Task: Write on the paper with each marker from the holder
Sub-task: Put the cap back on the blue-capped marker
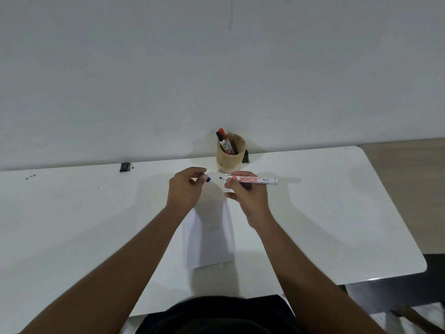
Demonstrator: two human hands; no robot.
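My right hand (248, 196) holds a white marker (255, 180) level above the table, its bare dark tip pointing left. A short gap away, my left hand (184, 189) pinches the marker's blue cap (208, 179) between its fingertips. Below both hands a white sheet of paper (209, 237) lies on the white table (325, 213); no writing on it can be made out. A tan round holder (230, 155) stands at the table's far edge against the wall, with a red-capped marker (222, 135) and a black-capped marker (219, 136) leaning inside.
A small black object (125, 166) lies at the far left edge of the table, with dark specks (30, 176) further left. Another black thing (245, 157) sits behind the holder. The table's right edge drops off to a wooden floor (404, 179).
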